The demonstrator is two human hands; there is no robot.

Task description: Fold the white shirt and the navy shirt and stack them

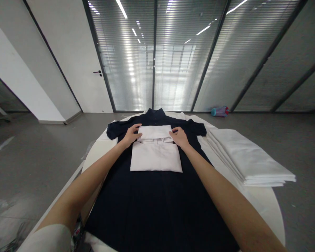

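Nearby, white sheets point(249, 159) lie stacked beside the dark shirt point(152, 206).

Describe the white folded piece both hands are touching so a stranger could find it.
On the round white table lies a dark shirt, spread flat. The folded white garment sits alone on its chest, unlike the white stack on the table's right side.

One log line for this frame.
left hand: white fold, left edge | right hand: its right edge | white fold on dark shirt | stack on table
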